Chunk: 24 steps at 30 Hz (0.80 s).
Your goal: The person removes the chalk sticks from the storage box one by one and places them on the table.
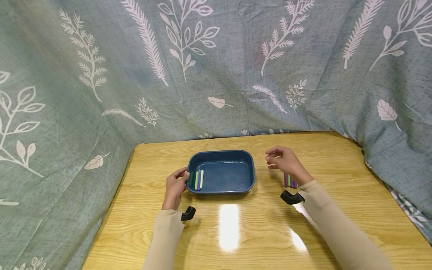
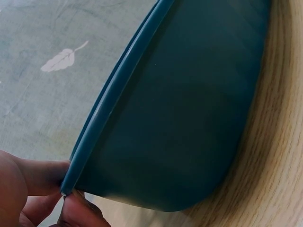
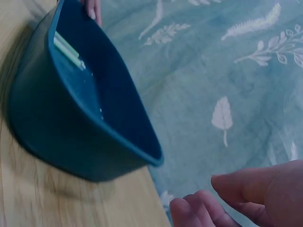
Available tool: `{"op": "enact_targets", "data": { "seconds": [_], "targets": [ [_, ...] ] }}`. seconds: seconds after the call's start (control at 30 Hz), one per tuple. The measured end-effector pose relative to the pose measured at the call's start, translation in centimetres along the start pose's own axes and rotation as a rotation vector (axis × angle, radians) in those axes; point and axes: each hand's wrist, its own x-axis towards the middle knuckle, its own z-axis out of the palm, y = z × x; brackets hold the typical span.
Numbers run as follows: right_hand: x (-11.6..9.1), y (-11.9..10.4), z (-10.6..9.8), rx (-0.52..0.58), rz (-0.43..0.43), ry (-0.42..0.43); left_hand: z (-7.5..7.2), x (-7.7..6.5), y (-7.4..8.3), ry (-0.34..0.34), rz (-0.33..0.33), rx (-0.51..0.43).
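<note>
A dark blue plastic tub (image 1: 221,194) stands on the table. My left hand (image 1: 176,186) pinches the rim at its left end, thumb on one side and fingers on the other in the left wrist view. Thin coloured sticks (image 1: 199,180), green, purple and pale green, lie side by side at the left inside the tub; their exact kind is unclear. To the right of the tub my right hand (image 1: 285,161) hovers with loosely bent fingers and nothing between them. Beneath its wrist, more purple and green sticks (image 1: 289,180) lie on the table, partly hidden.
The wooden table (image 1: 152,157) runs back to a grey-green leaf-patterned cloth (image 1: 219,75), which hangs behind and along both sides. A black camera mount (image 1: 291,197) juts from the right wrist, and another mount (image 1: 188,213) from the left.
</note>
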Motion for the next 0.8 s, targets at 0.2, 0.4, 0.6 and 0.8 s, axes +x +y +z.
{"op": "enact_targets", "data": {
  "seconds": [0.2,0.4,0.6,0.8],
  "targets": [
    [0.6,-0.9,1.5,0.028,-0.017,-0.031,0.0,0.1,0.0,-0.006,0.001,-0.002],
    [1.3,-1.6,3.3,0.038,-0.025,-0.048,-0.1,0.1,-0.1,-0.001,0.002,0.002],
    [1.5,-2.4,5.1,0.032,-0.027,-0.071,-0.3,0.0,-0.1,-0.003,-0.007,-0.001],
    [1.7,-3.2,6.7,0.035,-0.021,-0.081,-0.4,0.0,-0.1,-0.008,-0.009,0.010]
  ]
}}
